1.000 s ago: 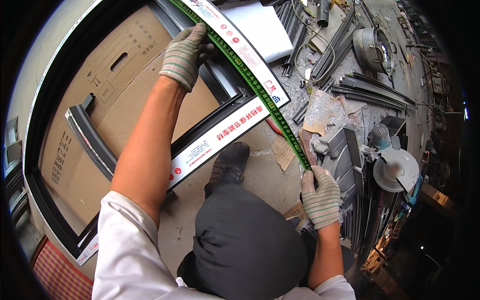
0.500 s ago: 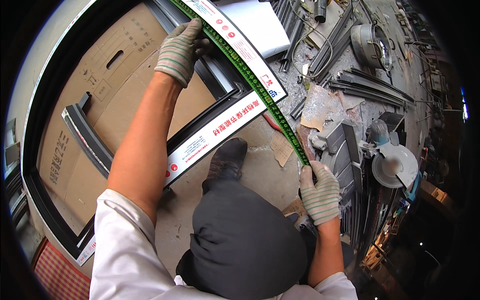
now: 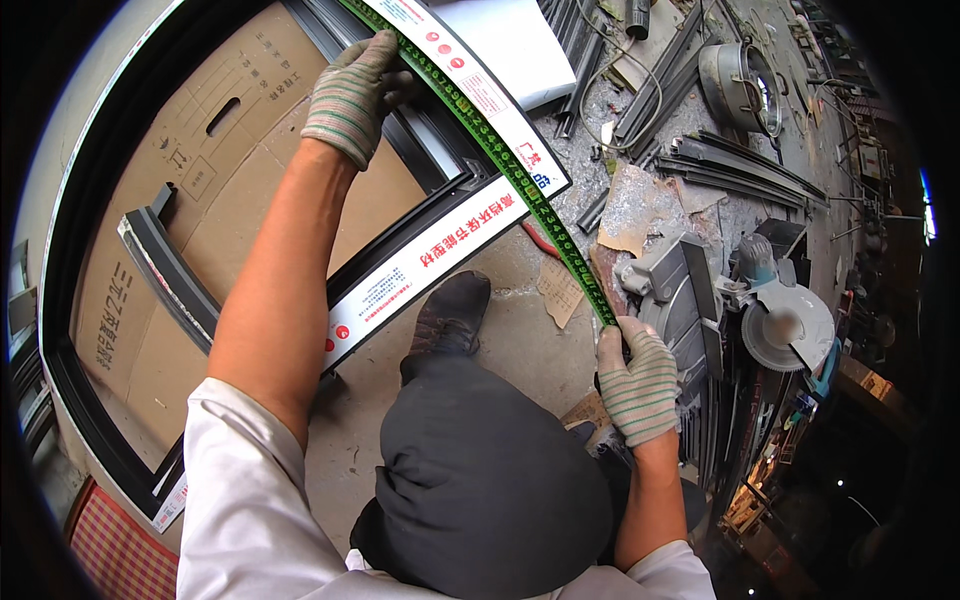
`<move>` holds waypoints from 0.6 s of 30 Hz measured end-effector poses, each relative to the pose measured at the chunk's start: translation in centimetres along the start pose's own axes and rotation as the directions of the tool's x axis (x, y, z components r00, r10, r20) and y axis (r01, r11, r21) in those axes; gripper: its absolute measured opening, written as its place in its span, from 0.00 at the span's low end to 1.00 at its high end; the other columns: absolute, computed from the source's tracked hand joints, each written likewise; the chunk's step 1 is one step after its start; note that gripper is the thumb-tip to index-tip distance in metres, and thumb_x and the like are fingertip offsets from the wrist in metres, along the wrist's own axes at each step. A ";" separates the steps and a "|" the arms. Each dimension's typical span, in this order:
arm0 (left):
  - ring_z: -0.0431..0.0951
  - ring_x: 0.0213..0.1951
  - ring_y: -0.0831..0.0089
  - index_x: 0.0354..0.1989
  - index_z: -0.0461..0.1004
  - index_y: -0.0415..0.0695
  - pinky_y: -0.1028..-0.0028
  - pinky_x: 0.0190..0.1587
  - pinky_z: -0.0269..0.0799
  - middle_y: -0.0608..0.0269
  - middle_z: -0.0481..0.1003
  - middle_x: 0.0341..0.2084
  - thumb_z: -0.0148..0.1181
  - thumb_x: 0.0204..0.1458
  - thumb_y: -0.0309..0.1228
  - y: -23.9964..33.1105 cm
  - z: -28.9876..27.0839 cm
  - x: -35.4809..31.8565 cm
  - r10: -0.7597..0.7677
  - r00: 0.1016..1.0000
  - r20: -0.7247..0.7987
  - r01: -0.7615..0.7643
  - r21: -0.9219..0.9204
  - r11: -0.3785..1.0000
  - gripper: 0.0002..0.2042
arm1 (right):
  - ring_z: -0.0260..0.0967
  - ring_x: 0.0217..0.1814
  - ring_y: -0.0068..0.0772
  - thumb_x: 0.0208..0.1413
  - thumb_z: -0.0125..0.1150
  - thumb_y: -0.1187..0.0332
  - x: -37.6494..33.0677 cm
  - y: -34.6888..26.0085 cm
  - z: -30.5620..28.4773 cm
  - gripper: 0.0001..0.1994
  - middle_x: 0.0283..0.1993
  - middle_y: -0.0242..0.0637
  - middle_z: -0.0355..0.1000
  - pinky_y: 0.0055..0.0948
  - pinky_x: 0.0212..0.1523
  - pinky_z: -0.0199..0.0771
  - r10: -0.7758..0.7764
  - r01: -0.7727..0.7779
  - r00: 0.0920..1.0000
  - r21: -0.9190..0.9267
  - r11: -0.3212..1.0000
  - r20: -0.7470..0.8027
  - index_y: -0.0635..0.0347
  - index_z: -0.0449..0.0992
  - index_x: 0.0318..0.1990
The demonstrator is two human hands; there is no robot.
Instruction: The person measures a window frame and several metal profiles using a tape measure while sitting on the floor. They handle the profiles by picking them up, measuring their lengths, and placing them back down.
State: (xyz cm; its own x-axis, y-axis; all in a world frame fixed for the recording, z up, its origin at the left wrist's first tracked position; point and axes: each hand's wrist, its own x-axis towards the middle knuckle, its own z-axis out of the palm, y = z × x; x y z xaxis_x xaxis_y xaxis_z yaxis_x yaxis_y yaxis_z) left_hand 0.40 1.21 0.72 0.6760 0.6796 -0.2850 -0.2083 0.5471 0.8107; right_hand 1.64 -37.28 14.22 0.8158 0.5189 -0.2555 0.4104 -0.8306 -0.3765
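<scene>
A green measuring tape [image 3: 505, 165] runs diagonally along the outer edge of a dark metal frame [image 3: 420, 175] that wears white protective film with red print. My left hand [image 3: 352, 95], in a striped knit glove, presses on the frame beside the tape near the top of the view. My right hand [image 3: 635, 380], gloved the same way, pinches the tape's lower end past the frame's corner [image 3: 555, 185]. I crouch over the concrete floor with one dark shoe [image 3: 452, 312] planted just below the frame.
Flattened cardboard [image 3: 215, 210] lies under the frame, with a loose dark profile piece [image 3: 165, 272] on it. To the right stand a mitre saw with a round blade [image 3: 785, 325], stacked metal profiles [image 3: 740, 160], a metal bucket [image 3: 742, 72] and scrap paper [image 3: 630, 205].
My left hand has slid slightly up along the frame. My right hand still holds the tape's lower end in about the same place.
</scene>
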 end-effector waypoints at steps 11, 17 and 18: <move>0.74 0.26 0.80 0.46 0.73 0.38 0.83 0.25 0.69 0.65 0.74 0.30 0.62 0.62 0.39 0.0 0.0 0.2 -0.012 1.000 -0.011 0.012 -0.004 1.000 0.16 | 0.71 0.34 0.55 0.61 0.59 0.70 -0.1 0.2 0.1 0.08 0.33 0.54 0.72 0.43 0.39 0.72 -0.007 0.007 1.000 0.001 1.000 -0.019 0.68 0.78 0.39; 0.75 0.25 0.79 0.47 0.73 0.37 0.82 0.24 0.69 0.64 0.76 0.31 0.63 0.62 0.39 0.1 0.1 0.0 -0.016 0.999 -0.032 0.016 0.001 1.000 0.16 | 0.70 0.32 0.52 0.60 0.59 0.71 -0.1 0.2 0.3 0.08 0.32 0.52 0.72 0.42 0.37 0.71 -0.014 0.015 1.000 0.020 1.000 -0.025 0.68 0.78 0.39; 0.75 0.25 0.79 0.47 0.72 0.37 0.82 0.24 0.69 0.64 0.76 0.31 0.63 0.62 0.39 0.1 0.0 0.0 -0.014 1.000 -0.025 0.014 -0.002 1.000 0.17 | 0.70 0.32 0.52 0.60 0.59 0.71 0.0 0.1 0.2 0.08 0.31 0.52 0.72 0.42 0.36 0.71 -0.022 0.023 0.999 0.017 1.000 -0.029 0.68 0.78 0.39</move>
State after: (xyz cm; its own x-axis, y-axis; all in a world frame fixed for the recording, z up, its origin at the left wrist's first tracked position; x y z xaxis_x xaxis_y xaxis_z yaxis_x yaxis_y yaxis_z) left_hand 0.40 1.26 0.78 0.6608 0.6840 -0.3090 -0.2005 0.5576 0.8055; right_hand 1.57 -37.38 13.97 0.8180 0.5312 -0.2208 0.4219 -0.8149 -0.3973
